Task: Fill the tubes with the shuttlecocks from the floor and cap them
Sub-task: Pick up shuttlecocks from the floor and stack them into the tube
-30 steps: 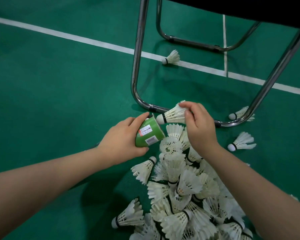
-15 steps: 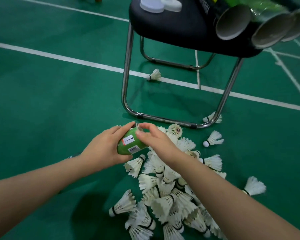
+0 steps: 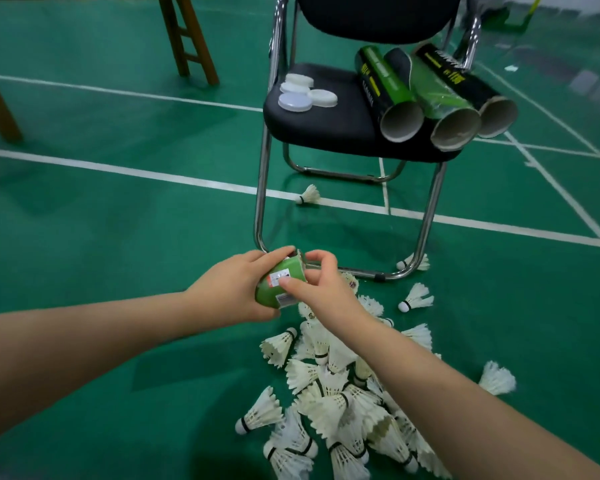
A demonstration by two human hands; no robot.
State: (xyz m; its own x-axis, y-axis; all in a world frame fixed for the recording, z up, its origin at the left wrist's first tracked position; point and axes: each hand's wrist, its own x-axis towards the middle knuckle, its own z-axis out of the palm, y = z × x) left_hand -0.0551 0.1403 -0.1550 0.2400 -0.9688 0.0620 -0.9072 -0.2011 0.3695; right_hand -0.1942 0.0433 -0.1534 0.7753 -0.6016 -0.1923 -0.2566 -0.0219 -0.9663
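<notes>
As my left hand [image 3: 232, 292] grips the green tube [image 3: 276, 287] and my right hand [image 3: 321, 287] pinches its rim, I judge filling is in hand, and next I must take one shuttlecock from the pile [image 3: 343, 403] at lower centre.

Left hand [image 3: 234, 289], right hand [image 3: 324, 289] bare — forearms bare to frame edge.

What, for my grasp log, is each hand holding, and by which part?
The left hand grips the green tube around its body; right hand pinches its far end.
</notes>
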